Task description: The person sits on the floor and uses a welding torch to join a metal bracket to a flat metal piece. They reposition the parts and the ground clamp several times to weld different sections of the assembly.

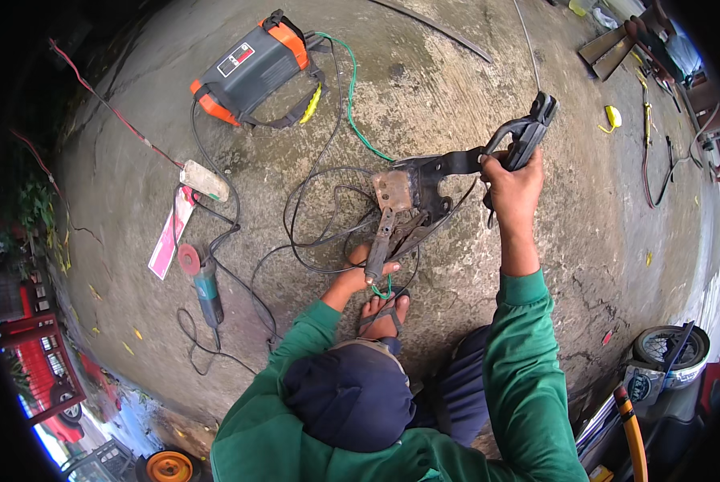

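Fingers (495, 166) wrapped round a black clamp-like holder (530, 132), over the concrete floor (295, 96).
The right hand (516, 186) closes on the holder; the left hand (345, 283) touches the lower end of a rusty bar (381, 241), its fingers partly hidden, so their grip cannot be told. Between the hands lies a dark metal bracket (432, 186) with a rusty plate (393, 189). Toward the floor's left side are a teal grinder (207, 297), a pink-and-white printed sheet (172, 233) and a grey-and-orange machine (255, 71) bearing a white-and-red label (235, 59), its print too small to read.
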Available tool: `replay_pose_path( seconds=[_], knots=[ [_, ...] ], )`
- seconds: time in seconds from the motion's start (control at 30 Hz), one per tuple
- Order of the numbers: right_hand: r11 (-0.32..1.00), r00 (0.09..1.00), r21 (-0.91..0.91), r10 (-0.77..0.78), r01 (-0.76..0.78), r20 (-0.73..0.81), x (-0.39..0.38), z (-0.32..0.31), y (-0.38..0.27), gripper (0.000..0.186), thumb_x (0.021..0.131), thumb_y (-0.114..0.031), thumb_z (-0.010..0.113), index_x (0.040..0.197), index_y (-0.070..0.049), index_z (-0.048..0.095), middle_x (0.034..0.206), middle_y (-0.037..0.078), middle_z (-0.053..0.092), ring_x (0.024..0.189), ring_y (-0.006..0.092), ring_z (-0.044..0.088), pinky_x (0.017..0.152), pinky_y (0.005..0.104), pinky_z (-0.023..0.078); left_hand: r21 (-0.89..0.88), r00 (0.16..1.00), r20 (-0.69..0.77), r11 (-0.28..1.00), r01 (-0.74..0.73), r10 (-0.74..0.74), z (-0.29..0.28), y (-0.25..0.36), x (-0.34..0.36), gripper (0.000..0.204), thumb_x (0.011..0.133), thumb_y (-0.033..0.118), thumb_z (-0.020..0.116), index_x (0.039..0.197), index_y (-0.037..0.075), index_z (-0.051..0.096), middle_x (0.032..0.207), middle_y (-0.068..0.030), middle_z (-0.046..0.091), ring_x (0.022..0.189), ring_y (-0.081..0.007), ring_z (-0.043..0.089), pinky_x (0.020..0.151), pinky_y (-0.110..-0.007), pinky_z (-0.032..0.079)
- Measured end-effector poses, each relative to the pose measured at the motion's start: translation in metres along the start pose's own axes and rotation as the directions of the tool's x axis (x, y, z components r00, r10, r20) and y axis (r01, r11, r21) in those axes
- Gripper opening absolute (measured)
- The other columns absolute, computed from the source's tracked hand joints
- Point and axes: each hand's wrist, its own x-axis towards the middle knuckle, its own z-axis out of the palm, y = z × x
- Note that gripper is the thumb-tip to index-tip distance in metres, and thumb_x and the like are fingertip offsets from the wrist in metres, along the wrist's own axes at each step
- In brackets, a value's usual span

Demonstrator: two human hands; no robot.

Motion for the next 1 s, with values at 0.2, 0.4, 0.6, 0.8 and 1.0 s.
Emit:
replay_pose_path(
  seconds=[0.2,0.4,0.6,0.8,1.0],
  knots=[
    [1.000,1.000,-0.016,-0.025,0.025,0.000,-0.014,0.016,-0.017,0.034,0.076,-0.003,0.077,0.103,-0.001,0.057,0.079,0.006,0.071,0.068,0.0138,0.066,0.066,0.0322,0.054,0.004,0.983,-0.114,0.989,-0.144,0.144,-0.003,-0.033,0.001,0.074,0.080,0.040,0.089,0.131,-0.005,0.059,0.120,-0.0179,0.066,0.111,-0.0268,0.061,0.095,-0.042,0.049],
    [0.973,0.993,0.227,0.021,-0.047,0.116,-0.036,-0.009,-0.042,0.032,0.086,-0.005,0.076,0.109,-0.001,0.054,0.083,0.007,0.069,0.063,0.0134,0.065,0.055,0.0270,0.052,-0.044,0.915,-0.233,0.936,-0.349,0.330,-0.002,-0.005,-0.014,0.073,0.083,0.020,0.087,0.142,-0.002,0.050,0.138,-0.0140,0.059,0.124,-0.0236,0.057,0.104,-0.039,0.048],
    [0.840,0.953,0.493,0.088,-0.227,0.290,-0.094,-0.115,-0.066,0.037,0.095,-0.016,0.069,0.119,0.000,0.046,0.079,0.015,0.061,0.049,0.0179,0.060,0.043,0.0279,0.049,-0.507,0.930,-0.095,0.787,-0.353,0.356,-0.040,-0.023,-0.014,0.075,0.078,0.002,0.086,0.143,0.001,0.048,0.135,-0.0094,0.058,0.120,-0.0198,0.057,0.099,-0.038,0.050],
    [0.738,0.969,0.629,0.166,-0.244,0.181,-0.151,-0.233,-0.095,0.043,0.098,-0.021,0.063,0.126,0.000,0.038,0.071,0.017,0.055,0.039,0.0200,0.054,0.034,0.0278,0.050,-0.521,0.973,-0.020,0.828,-0.207,0.230,-0.073,-0.045,-0.016,0.102,0.075,-0.005,0.084,0.156,0.009,0.024,0.120,-0.0046,0.060,0.093,-0.0131,0.058,0.077,-0.033,0.050],
    [0.713,0.971,0.662,0.138,-0.234,0.194,-0.197,-0.203,-0.090,0.044,0.098,-0.031,0.071,0.120,-0.011,0.037,0.077,0.012,0.053,0.055,0.0238,0.061,0.045,0.0371,0.058,-0.485,0.943,0.029,0.830,-0.277,0.332,-0.056,-0.019,-0.015,0.126,0.076,0.000,0.085,0.166,0.016,-0.002,0.116,-0.0040,0.058,0.089,-0.0127,0.054,0.076,-0.033,0.048]
  ],
)
